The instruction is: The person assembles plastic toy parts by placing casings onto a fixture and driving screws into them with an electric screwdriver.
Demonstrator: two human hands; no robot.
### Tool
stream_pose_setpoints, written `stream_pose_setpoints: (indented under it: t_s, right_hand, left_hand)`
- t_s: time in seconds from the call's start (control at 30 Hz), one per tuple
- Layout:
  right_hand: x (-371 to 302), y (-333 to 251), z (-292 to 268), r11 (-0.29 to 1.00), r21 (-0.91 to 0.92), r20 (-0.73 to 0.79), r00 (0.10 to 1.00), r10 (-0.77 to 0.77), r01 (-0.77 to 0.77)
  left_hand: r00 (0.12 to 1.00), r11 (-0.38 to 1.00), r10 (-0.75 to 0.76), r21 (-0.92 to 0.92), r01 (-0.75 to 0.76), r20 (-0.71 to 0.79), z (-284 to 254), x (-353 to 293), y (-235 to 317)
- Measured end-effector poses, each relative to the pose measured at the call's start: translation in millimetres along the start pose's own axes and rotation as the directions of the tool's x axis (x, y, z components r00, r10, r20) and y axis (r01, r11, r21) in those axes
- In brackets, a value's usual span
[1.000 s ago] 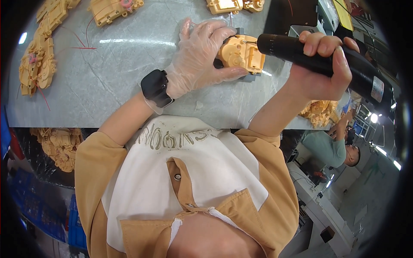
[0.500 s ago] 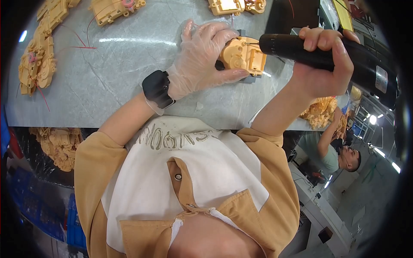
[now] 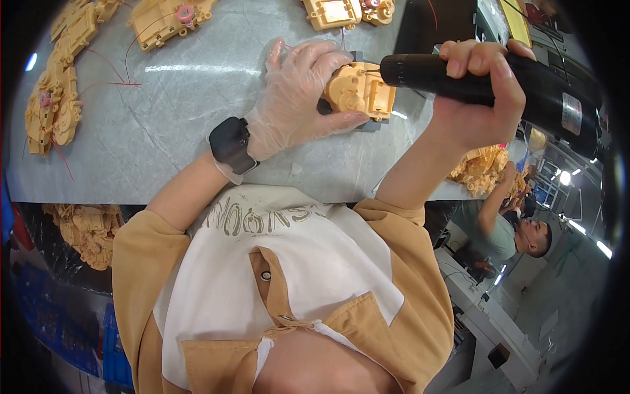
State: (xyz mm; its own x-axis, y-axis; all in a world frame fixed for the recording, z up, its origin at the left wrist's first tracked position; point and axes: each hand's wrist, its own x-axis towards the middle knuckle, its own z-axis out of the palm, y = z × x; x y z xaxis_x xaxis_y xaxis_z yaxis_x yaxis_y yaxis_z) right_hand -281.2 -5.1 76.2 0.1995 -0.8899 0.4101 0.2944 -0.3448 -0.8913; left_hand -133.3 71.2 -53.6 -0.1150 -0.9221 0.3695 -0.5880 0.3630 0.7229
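Note:
A black electric screwdriver (image 3: 453, 77) is wrapped in the fingers of my bare right hand (image 3: 482, 98). Its thin bit reaches the upper part of an orange-yellow plastic housing (image 3: 357, 88). That housing sits on a dark grey block (image 3: 373, 125), of which only the edges show. My left hand (image 3: 295, 88), in a clear plastic glove, grips the housing from its left side, fingers along the top and thumb along the lower edge. Whether a screw is under the bit is too small to tell.
Several similar housings (image 3: 65, 98) with red wires lie along the table's left and far side (image 3: 174, 20). Piles of yellow parts (image 3: 482, 167) are at the right edge and in a black-lined container (image 3: 85, 230) at lower left. A co-worker (image 3: 505, 230) is at the right.
The whole view has shifted slightly, with the table lower and hands a little left in it. Both hands keep their holds, and the bit stays at the housing.

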Motion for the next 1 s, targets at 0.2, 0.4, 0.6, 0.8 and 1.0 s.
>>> stream_pose_setpoints:
  t_s: [0.2, 0.4, 0.6, 0.8, 1.0]
  right_hand:
    - [0, 0, 2, 1.0, -0.008, 0.008, 1.0, 0.012, -0.012]
    - [1, 1, 4, 0.999, -0.017, 0.006, 1.0, 0.029, -0.029]
    - [3, 3, 9, 0.997, 0.021, -0.02, 0.997, 0.07, -0.07]
    - [3, 4, 10, 0.995, 0.01, -0.025, 0.995, 0.099, -0.099]
    - [3, 6, 12, 0.996, -0.064, 0.052, 0.997, 0.062, -0.058]
  left_hand:
    - [1.0, 1.0, 0.001, 0.008, -0.001, 0.001, 0, -1, 0]
    - [1.0, 1.0, -0.001, 0.008, 0.001, 0.001, 0, 0, 0]
    - [1.0, 1.0, 0.006, 0.005, -0.006, -0.004, -1, 1, 0]
    - [1.0, 1.0, -0.004, -0.002, 0.004, -0.014, 2, 0, -2]
    - [1.0, 1.0, -0.019, 0.005, 0.019, 0.016, 2, -1, -4]
